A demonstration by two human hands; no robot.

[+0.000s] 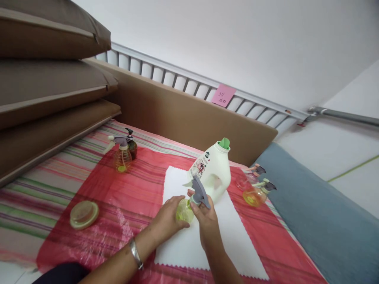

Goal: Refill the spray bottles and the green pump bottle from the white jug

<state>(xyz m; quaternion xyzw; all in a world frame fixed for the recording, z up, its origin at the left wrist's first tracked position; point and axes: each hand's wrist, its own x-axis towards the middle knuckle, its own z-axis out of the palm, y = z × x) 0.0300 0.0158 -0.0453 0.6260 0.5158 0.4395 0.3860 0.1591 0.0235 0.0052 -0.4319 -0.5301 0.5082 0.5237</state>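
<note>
My left hand (pixel 169 216) is wrapped round the clear yellowish body of a small spray bottle (pixel 185 211), which is tilted over the white cloth. At its neck, my right hand (pixel 205 215) grips the grey and pale green spray head (pixel 199 193), its fingers closed about the collar. Whether the head is fully screwed on, I cannot tell. Just behind the hands stands a white detergent jug (pixel 218 165) with a handle and a green spout at its open top. Beneath lies a white cloth (pixel 233 236) with a zigzag edge.
A ribbed spray bottle (pixel 122 158) and a dark pump bottle (pixel 132 146) stand at the left. Two more spray bottles, one yellow (pixel 255 197) and one pinkish (pixel 247 180), are at the right. A round lid (pixel 84 215) lies on red plastic sheeting (pixel 130 185). Brown cushions (pixel 53 83) rise at left.
</note>
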